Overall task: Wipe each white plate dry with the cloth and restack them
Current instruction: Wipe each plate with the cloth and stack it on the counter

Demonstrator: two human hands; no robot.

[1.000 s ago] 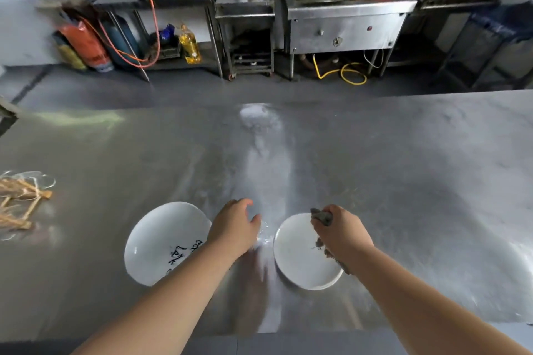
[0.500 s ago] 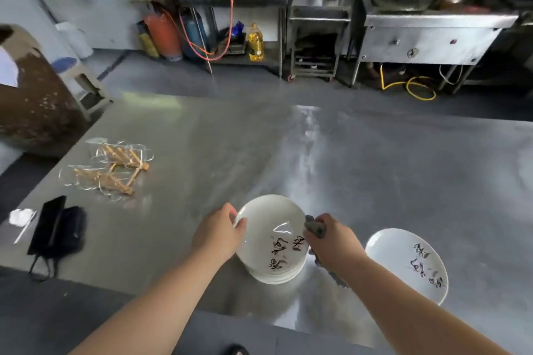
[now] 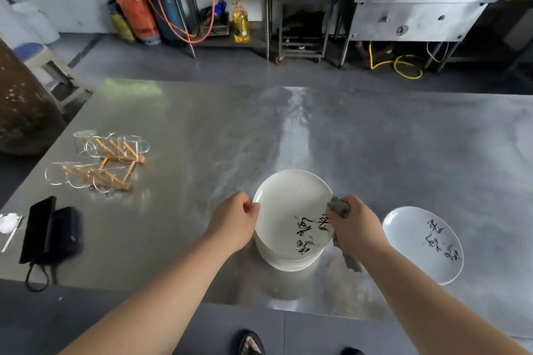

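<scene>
White plates are sitting in a stack [image 3: 288, 264] near the front edge of the steel table [image 3: 375, 153], right in front of the person. The left hand [image 3: 233, 222] is gripping the top plate [image 3: 285, 210] by its left rim, fingers curled round the edge. The right hand [image 3: 356, 225] is clutching a grey cloth [image 3: 340, 207], bunched in a closed fist, and is pressing it against the right side of that same plate, just beside the black brush lettering; a tail of cloth is hanging down below the wrist. Another white plate [image 3: 418, 242] with the same lettering is lying flat by itself to the right, apart from the stack. Over on the left, a wooden rack with clear glasses [image 3: 106, 164] is resting on the table, and a black pouch [image 3: 49, 230] is lying nearer the front corner.
</scene>
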